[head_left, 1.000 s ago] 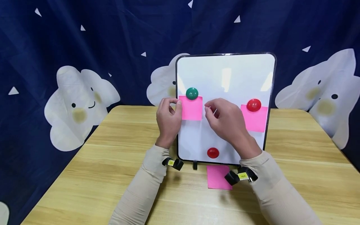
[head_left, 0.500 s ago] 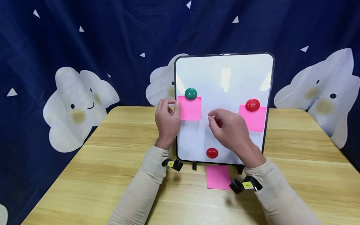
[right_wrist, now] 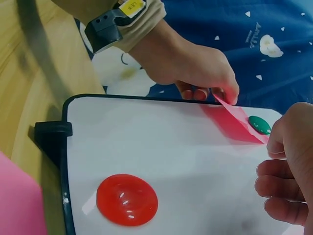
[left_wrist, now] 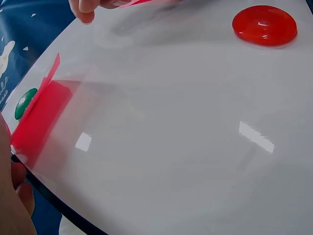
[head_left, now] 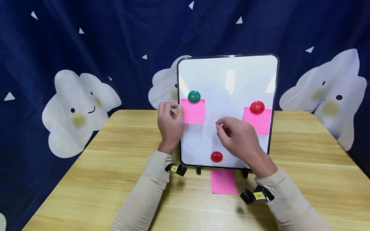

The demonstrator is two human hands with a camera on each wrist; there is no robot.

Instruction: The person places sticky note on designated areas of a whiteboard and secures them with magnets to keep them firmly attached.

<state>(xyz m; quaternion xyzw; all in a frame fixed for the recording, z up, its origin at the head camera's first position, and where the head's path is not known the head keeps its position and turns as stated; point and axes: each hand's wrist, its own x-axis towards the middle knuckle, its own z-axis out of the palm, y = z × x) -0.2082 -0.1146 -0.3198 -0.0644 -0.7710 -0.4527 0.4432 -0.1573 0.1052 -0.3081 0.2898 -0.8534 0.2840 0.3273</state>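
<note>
A pink sticky note (head_left: 193, 111) hangs at the left of the whiteboard (head_left: 228, 77), under a round green magnet (head_left: 194, 96). My left hand (head_left: 171, 126) pinches the note's left edge between thumb and index finger, and the right wrist view shows the note's lower part standing off the board. My right hand (head_left: 240, 138) is raised before the middle of the board, fingers curled and thumb near the index fingertip, with nothing seen between them. To its right, a red magnet (head_left: 257, 107) sits over a second pink note (head_left: 258, 122).
Another red magnet (head_left: 216, 157) sits low on the board. A loose pink note (head_left: 224, 182) lies on the wooden table (head_left: 115, 179) in front of it. Black feet (head_left: 198, 170) hold the board up. Behind hangs a dark blue curtain (head_left: 130, 29) with clouds.
My right hand has drawn away from the left note's right side, moving right and down. My left hand stays at the note's left edge. The head view has shifted slightly.
</note>
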